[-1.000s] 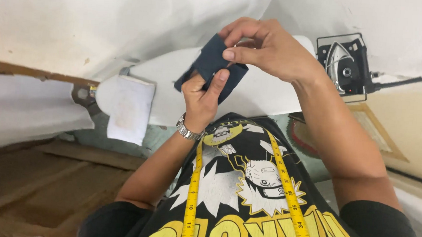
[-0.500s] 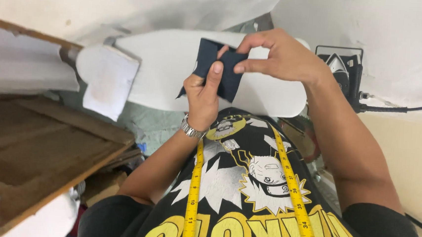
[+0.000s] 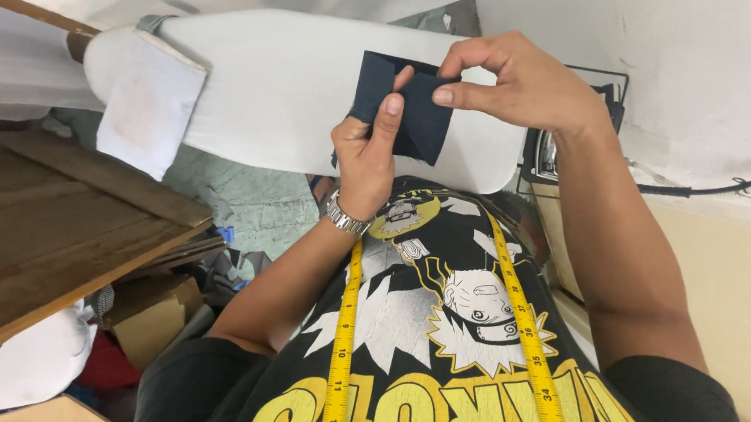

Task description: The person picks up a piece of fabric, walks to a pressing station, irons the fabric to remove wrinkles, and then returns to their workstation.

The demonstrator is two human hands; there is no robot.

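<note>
A small piece of dark navy fabric [image 3: 417, 121] is held up over a white padded ironing board [image 3: 287, 90]. My left hand [image 3: 366, 153] grips its lower left part, thumb pressed flat on the cloth. My right hand [image 3: 512, 80] pinches the upper right edge between thumb and fingers, where the cloth is folded over. A metal watch [image 3: 345, 216] sits on my left wrist. A yellow measuring tape [image 3: 346, 323] hangs round my neck over a black printed shirt.
A white cloth patch [image 3: 150, 103] lies on the board's left end. A wooden table top [image 3: 48, 232] stands at the left, with cardboard and cloth scraps [image 3: 156, 319] below it. A black iron [image 3: 543, 152] and its cable [image 3: 721, 187] sit at the right.
The view has swung left and down, so the board and wooden table fill more of the picture. Both hands still hold the navy fabric, and my right fingers have shifted along its top edge.
</note>
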